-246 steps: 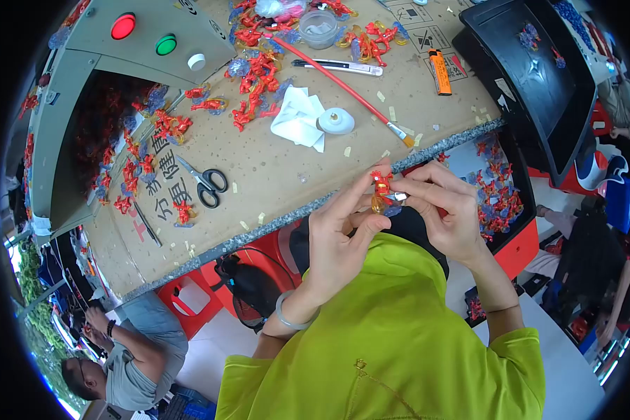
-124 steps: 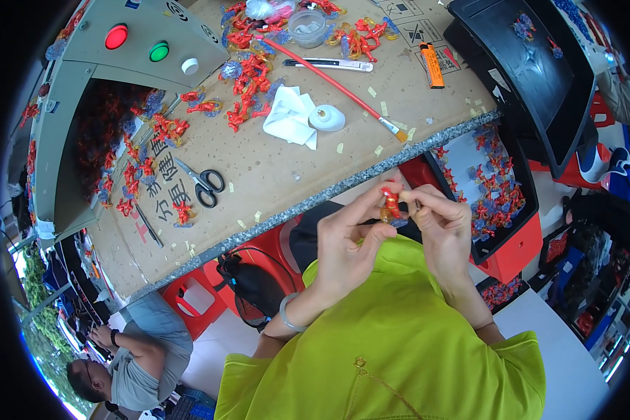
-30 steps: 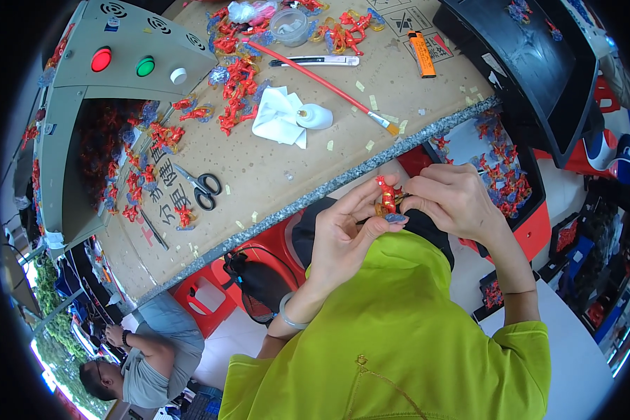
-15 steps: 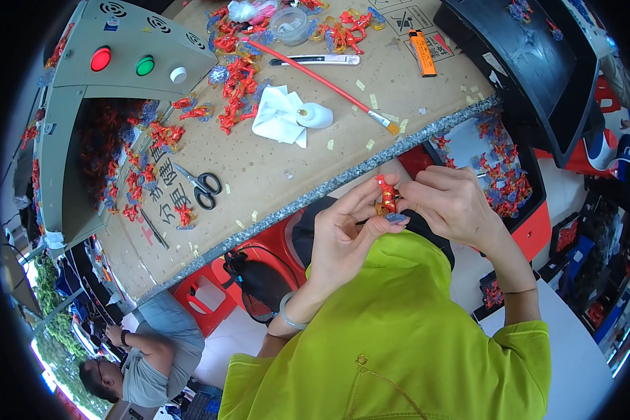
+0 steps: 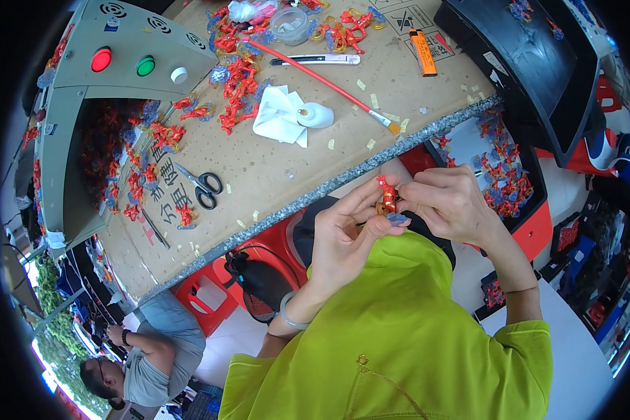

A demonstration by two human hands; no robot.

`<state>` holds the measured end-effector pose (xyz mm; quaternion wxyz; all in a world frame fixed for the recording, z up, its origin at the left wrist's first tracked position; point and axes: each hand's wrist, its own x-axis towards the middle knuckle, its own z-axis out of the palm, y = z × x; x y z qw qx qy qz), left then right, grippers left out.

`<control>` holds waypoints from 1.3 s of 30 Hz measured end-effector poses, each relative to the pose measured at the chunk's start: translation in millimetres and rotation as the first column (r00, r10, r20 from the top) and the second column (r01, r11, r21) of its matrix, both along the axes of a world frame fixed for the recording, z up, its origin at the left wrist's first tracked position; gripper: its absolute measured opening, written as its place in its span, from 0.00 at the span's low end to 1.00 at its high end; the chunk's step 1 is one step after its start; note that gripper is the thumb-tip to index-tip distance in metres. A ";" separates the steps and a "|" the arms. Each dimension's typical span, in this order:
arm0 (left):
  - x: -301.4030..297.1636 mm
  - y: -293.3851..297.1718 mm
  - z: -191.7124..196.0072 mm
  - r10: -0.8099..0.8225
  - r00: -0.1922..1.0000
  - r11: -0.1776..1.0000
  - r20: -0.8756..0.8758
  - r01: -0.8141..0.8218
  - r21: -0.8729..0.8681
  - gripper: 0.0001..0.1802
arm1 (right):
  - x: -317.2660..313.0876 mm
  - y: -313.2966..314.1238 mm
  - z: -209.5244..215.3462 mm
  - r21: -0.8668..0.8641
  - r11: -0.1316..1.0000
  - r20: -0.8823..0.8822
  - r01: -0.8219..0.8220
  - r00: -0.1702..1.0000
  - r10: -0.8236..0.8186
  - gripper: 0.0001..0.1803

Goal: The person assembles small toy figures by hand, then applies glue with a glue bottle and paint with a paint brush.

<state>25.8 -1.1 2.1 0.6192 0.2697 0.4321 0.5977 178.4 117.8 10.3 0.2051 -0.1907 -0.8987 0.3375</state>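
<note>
A small red figurine point(image 5: 388, 194) with gold bands and a translucent blue base stands upright between my hands, beyond the table's front edge. My left hand point(image 5: 343, 234) is closed on it, with the thumb at the blue base and the fingers behind. At the figurine's right side my right hand point(image 5: 444, 203) is closed in a pinch. Its fingertips are close against the figurine, and whatever they hold is hidden.
On the table lie a red-handled brush point(image 5: 322, 85), a utility knife point(image 5: 315, 60), scissors point(image 5: 205, 187), a white bottle point(image 5: 315, 115) on tissue and many figurines point(image 5: 239, 87). A grey machine point(image 5: 133, 56) stands left. Right are black bins point(image 5: 539, 91). A co-worker point(image 5: 154, 350) sits lower left.
Both hands keep nearly the same pose around the figurine. The right fingers have shifted very slightly.
</note>
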 end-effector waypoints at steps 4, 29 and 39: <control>0.2 0.7 2.7 0.006 1.000 1.000 0.012 -0.006 0.000 0.27 | 0.7 -3.6 0.0 -0.002 0.998 -0.031 0.062 0.998 -0.062 0.05; 2.4 3.3 11.7 -0.006 1.000 1.000 -0.030 0.005 -0.027 0.26 | 2.1 -5.9 3.5 0.014 0.998 0.001 0.069 0.998 -0.069 0.03; 2.2 3.3 10.3 -0.013 0.999 1.000 -0.034 0.013 -0.021 0.25 | 3.2 -8.3 1.3 0.003 0.994 -0.046 0.112 0.993 -0.112 0.04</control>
